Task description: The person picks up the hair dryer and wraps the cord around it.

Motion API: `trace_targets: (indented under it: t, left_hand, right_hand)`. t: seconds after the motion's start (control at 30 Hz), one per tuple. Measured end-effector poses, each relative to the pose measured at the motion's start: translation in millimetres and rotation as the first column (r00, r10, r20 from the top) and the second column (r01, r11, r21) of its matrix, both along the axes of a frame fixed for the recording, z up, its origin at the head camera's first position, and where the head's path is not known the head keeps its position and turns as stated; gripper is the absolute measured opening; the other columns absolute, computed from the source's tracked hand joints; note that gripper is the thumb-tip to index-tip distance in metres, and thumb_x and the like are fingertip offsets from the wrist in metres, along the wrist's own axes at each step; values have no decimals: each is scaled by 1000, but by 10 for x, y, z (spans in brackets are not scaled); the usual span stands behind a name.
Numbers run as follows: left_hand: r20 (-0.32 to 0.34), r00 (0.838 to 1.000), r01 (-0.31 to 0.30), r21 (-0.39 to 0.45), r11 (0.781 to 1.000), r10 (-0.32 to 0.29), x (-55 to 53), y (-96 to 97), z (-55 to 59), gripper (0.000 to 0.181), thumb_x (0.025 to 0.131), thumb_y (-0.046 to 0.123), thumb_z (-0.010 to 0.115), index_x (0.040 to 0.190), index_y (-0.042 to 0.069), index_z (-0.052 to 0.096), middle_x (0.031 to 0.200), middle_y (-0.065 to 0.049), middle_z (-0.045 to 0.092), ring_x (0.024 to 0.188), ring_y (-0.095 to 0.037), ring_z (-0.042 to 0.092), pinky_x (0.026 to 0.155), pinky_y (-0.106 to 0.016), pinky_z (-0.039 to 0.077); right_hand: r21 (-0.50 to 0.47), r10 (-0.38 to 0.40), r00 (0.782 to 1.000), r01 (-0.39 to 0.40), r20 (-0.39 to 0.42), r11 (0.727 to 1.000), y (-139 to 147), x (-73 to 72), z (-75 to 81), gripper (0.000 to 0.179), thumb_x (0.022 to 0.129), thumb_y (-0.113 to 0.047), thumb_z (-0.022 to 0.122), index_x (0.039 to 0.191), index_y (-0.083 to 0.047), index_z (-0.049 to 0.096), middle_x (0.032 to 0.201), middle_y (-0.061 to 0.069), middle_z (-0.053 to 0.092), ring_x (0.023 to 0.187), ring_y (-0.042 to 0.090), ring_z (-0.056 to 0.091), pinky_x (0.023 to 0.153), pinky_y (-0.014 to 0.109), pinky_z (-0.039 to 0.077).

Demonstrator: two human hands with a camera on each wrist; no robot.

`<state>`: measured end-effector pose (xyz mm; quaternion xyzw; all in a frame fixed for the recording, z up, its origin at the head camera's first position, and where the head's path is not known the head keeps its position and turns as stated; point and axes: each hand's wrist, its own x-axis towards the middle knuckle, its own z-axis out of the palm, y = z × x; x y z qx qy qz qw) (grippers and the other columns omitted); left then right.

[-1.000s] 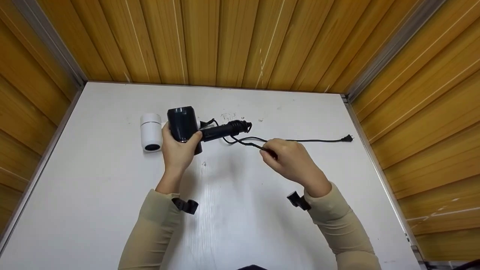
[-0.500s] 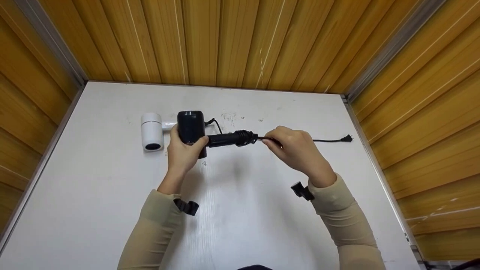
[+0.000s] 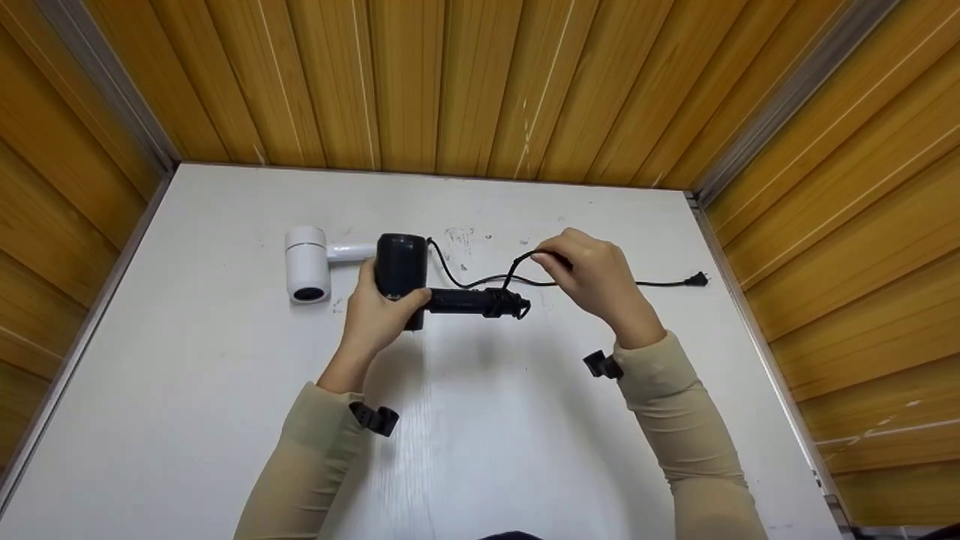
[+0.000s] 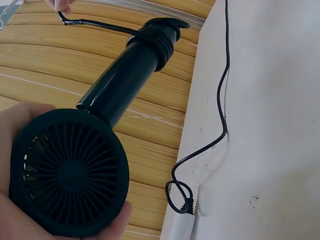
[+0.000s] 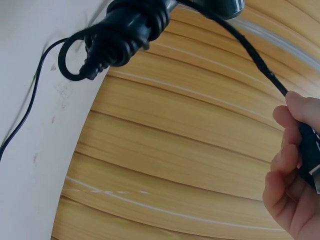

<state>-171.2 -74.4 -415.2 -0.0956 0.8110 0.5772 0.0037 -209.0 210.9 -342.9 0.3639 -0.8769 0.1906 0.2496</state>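
My left hand [image 3: 379,319] grips a dark hair dryer [image 3: 401,266] by its barrel, its handle pointing right. In the left wrist view the dryer's round fan grille [image 4: 72,172] faces the camera. Several turns of black cord [image 5: 160,15] wrap the end of the handle, with a small loop at the tip. Above and right of the handle, my right hand [image 3: 592,274] holds the cord's free end, pinching it between thumb and fingers. A black plug [image 5: 309,150] with a metal prong sits inside those fingers in the right wrist view.
A white hair dryer [image 3: 306,262] lies on the white table [image 3: 480,435], left of the dark one. Its black cord [image 3: 480,283] runs right behind my hands to a plug [image 3: 697,279]. Yellow wood-patterned panels [image 3: 480,82] stand along the back and sides.
My left hand has moved right and toward me with the dark hair dryer. My right hand has carried the cord up and away over the handle, winding it around.
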Motion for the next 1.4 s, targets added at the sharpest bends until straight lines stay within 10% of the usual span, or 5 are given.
trace_targets:
  t: [0.87, 1.4]
  left_hand:
    - [-31, 992, 123, 81, 989, -121, -6, 17, 7, 84, 73, 30, 75, 143, 13, 32, 123, -11, 54, 105, -27, 57, 82, -40, 52]
    - [-46, 988, 153, 278, 948, -146, -34, -58, 126, 78, 76, 19, 74, 141, 7, 33, 125, -14, 50, 106, -28, 57, 83, -38, 52]
  right_hand:
    - [-25, -187, 976, 191, 108, 981, 103, -391, -250, 28, 86, -37, 64, 89, -9, 67, 79, 4, 62, 68, 15, 54, 60, 30, 45]
    - [-192, -109, 857, 234, 504, 953, 23, -539, -620, 34, 88, -42, 61, 93, -9, 70, 91, 5, 65, 78, 14, 55, 70, 28, 46]
